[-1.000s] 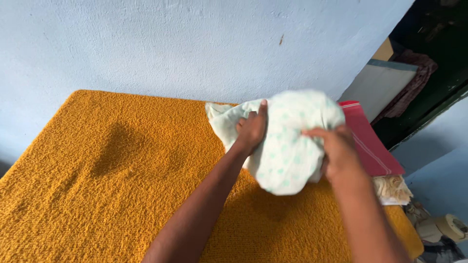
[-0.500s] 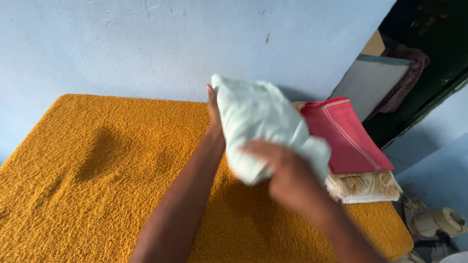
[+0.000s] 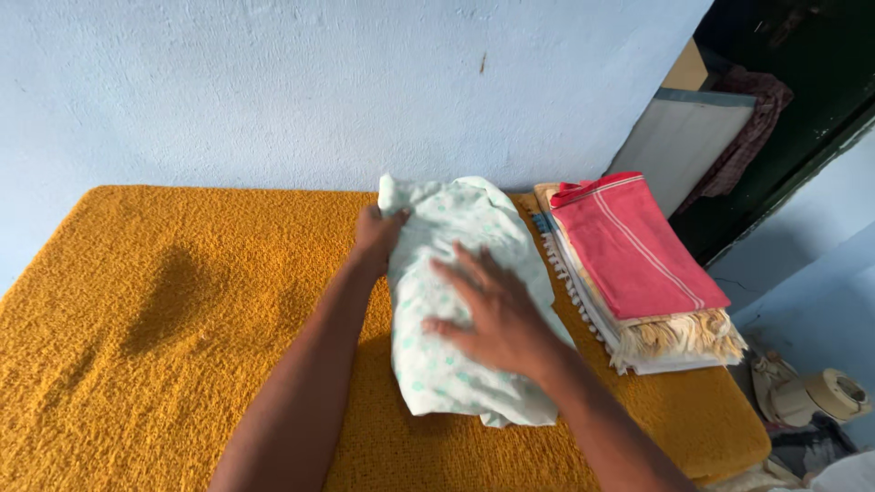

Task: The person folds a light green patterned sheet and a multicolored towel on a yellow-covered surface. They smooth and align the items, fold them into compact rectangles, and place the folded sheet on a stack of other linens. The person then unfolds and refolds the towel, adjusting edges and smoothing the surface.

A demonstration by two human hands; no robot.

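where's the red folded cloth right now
In the head view, the red folded cloth tops a stack of folded fabrics on the right side of the orange cover, just right of the pale dotted cloth under the person's hands.

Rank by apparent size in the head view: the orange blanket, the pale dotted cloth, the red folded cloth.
1. Orange blanket, by far the largest.
2. Pale dotted cloth, under both hands.
3. Red folded cloth, somewhat smaller; it lies slightly farther away, so this gap is less sure.
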